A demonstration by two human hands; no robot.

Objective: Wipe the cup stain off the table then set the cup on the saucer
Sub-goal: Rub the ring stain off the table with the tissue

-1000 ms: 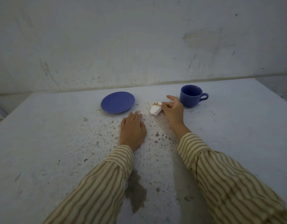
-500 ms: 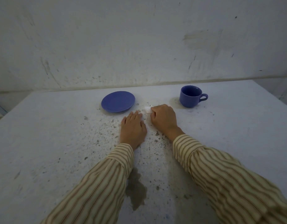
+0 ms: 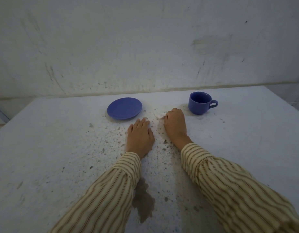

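The right hand (image 3: 174, 126) had dropped from near the cup (image 3: 200, 103), fisted on what seemed a tissue (image 3: 160, 117), wiping the surface (image 3: 246, 135). Left hand (image 3: 140, 137) lay flat; saucer (image 3: 124, 108) at its eleven o'clock.

**Both hands down on the speckled table**

The left hand (image 3: 140, 137) lies flat, palm down, just below the blue saucer (image 3: 124, 108). The right hand (image 3: 175, 126) is curled into a loose fist pressed to the table (image 3: 44, 148), a sliver of white tissue (image 3: 160, 117) showing at its fingertips. The blue cup (image 3: 199, 102) stands upright beside it, handle pointing right. A brown stain (image 3: 142, 199) lies between the striped sleeves (image 3: 229, 187)
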